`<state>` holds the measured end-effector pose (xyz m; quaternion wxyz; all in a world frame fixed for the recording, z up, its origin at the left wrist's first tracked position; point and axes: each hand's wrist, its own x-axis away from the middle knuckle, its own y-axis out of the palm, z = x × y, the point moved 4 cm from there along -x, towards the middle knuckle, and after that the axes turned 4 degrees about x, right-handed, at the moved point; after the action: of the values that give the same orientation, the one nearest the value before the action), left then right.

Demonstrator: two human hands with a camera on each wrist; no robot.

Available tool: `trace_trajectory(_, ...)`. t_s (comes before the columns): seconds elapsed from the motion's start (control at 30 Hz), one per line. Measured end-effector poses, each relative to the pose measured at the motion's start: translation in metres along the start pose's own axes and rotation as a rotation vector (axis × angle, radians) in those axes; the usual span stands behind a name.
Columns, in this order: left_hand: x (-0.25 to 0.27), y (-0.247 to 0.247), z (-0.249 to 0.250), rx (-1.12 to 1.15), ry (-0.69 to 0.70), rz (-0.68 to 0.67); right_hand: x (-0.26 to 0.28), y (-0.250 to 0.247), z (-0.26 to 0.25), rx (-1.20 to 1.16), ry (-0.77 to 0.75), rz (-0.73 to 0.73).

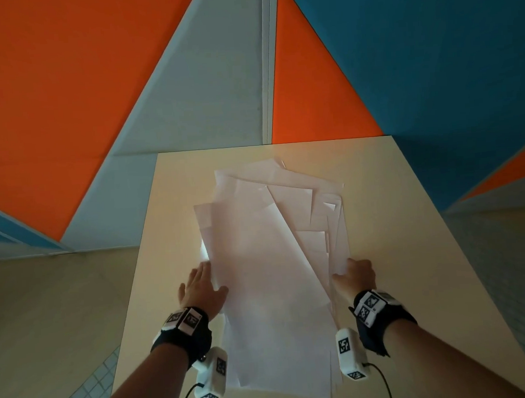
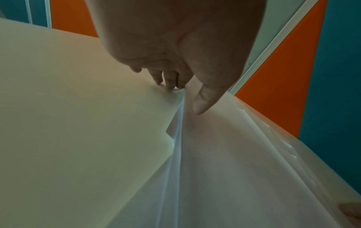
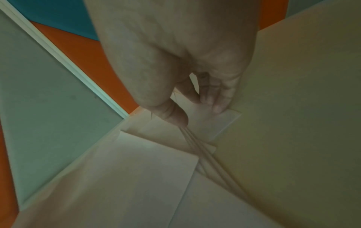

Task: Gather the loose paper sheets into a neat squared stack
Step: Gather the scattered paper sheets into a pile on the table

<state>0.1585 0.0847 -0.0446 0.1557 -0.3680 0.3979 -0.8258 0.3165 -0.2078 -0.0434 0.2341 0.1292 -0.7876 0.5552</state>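
An untidy, fanned pile of white paper sheets [image 1: 269,275] lies lengthwise on the beige table [image 1: 394,206]; corners stick out at its far end. My left hand [image 1: 209,279] lies against the pile's left edge, fingers straight. In the left wrist view the left hand [image 2: 185,97] has its fingertips [image 2: 170,83] on the table beside the sheets [image 2: 224,169] and its thumb on top. My right hand [image 1: 344,270] grips the raised right edge. In the right wrist view the right hand [image 3: 197,112] pinches the sheets [image 3: 136,177], thumb above and curled fingers [image 3: 215,104] beneath.
The table stands against a wall of orange, blue and grey panels [image 1: 201,79]. Bare tabletop [image 3: 293,108] shows on both sides of the pile. The table's left edge [image 1: 132,299] runs close to my left hand, with floor beyond it.
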Motion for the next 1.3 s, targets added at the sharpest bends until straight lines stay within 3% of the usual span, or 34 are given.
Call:
trace_trajectory(0.17,0.003,-0.013,0.003,-0.005,0.004,0.085,-0.001,0.01,-0.007,-0.105,-0.063,-0.035)
trace_trajectory(0.33,-0.003,-0.01,-0.008,-0.103,0.031,-0.056,0.001,0.008,0.002,-0.155,-0.019,-0.01)
trace_trajectory(0.53,0.002,-0.007,-0.01,-0.089,0.093,0.001,0.019,0.013,-0.015,-0.327,-0.101,0.023)
trace_trajectory(0.67,-0.002,-0.015,-0.002,0.083,0.088,0.033,0.019,0.011,-0.023,-0.305,-0.155,-0.025)
trace_trajectory(0.87,-0.028,-0.031,0.0,0.238,-0.073,0.056,-0.003,-0.011,-0.021,-0.204,-0.095,-0.009)
trace_trajectory(1.13,-0.046,-0.026,0.02,0.371,-0.032,-0.016,-0.023,-0.008,-0.057,-0.222,-0.203,-0.084)
trace_trajectory(1.3,-0.06,-0.033,0.02,0.298,0.014,0.025,-0.054,-0.019,-0.049,-0.166,-0.127,-0.017)
